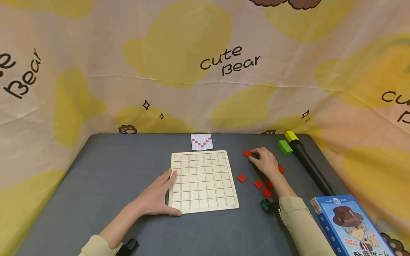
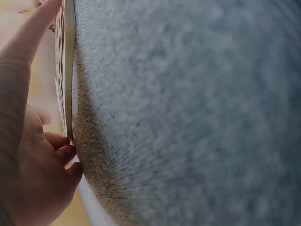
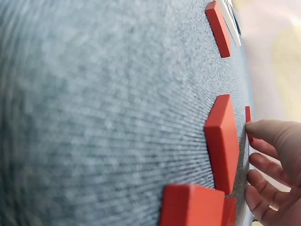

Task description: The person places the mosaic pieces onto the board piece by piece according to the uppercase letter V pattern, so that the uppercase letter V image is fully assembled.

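Centrally, the board lies on the tabletop, with a patterned card just beyond its far edge. The left hand, fingers extended and thumb spread, rests against the board's left side. Well apart from it, the right hand pinches a red tile; the other tiles lie scattered nearby, right of the board.

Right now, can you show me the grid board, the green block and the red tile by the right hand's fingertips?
Grid board [image 1: 203, 181]: head view, middle of its grid.
Green block [image 1: 284, 147]: head view, near its middle.
Red tile [image 1: 247, 153]: head view, its top face.
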